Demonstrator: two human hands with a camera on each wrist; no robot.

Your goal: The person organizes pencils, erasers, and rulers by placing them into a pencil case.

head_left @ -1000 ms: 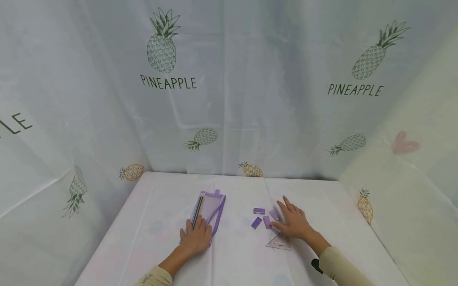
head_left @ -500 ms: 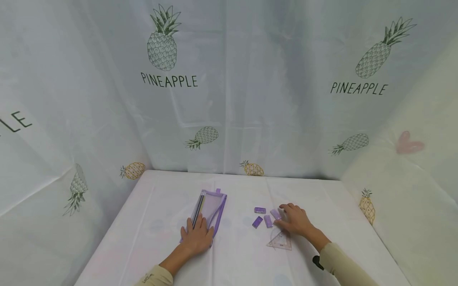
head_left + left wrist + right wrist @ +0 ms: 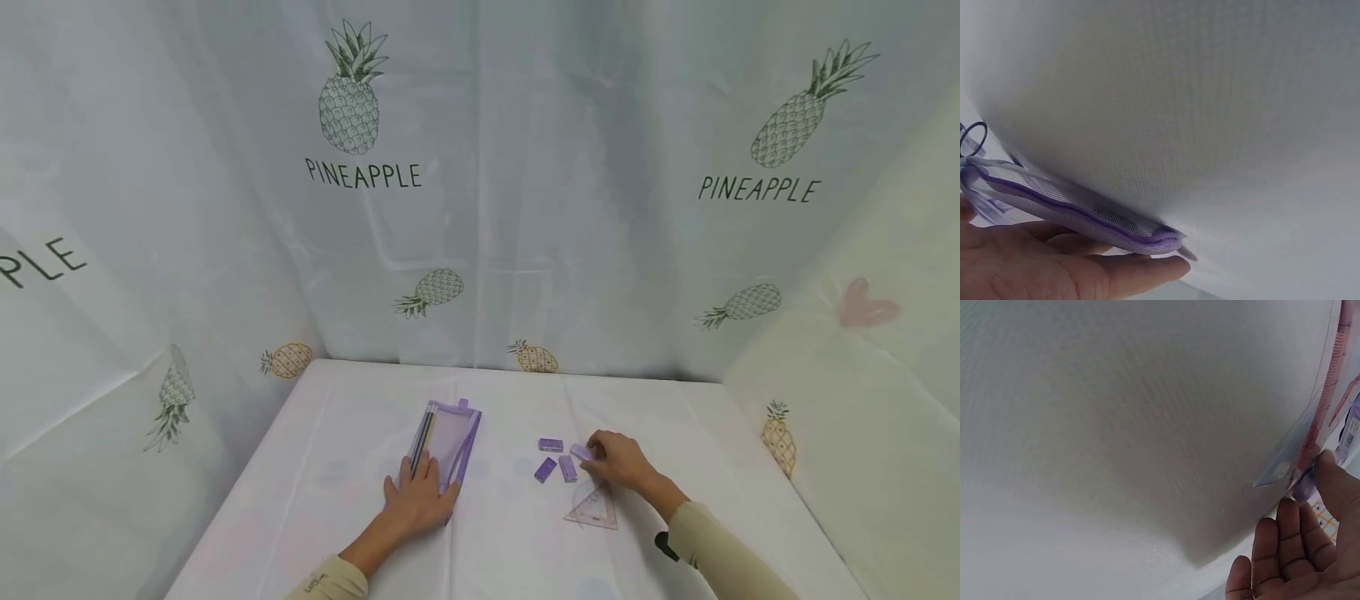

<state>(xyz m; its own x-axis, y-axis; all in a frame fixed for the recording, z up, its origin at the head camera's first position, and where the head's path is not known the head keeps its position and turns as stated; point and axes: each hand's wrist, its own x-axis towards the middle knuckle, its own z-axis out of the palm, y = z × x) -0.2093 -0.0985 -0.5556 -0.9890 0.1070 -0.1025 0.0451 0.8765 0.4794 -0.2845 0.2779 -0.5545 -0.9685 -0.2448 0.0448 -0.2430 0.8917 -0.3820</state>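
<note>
My left hand [image 3: 418, 504] lies with spread fingers over the lower part of a purple mesh pencil case [image 3: 459, 429]. Pencils [image 3: 422, 443] run along the case's left side. In the left wrist view, the case's zipped edge [image 3: 1085, 215] shows above the palm. My right hand [image 3: 626, 462] pinches a pale purple eraser [image 3: 579, 452] between thumb and fingers, at table level. Beside it lie three more purple erasers: one at the back [image 3: 551, 445], a darker one [image 3: 545, 470] and one in front [image 3: 567, 468].
Clear set squares [image 3: 596, 510] with pink markings lie just in front of the right hand, partly overlapping. A pale cloth covers the table [image 3: 360, 417]. Pineapple-print curtains [image 3: 555, 208] close off the back and sides.
My right hand has come down from above the erasers, and its spread fingers have closed on the pale one. The left hand stays on the pencil case. The head view has shifted slightly.
</note>
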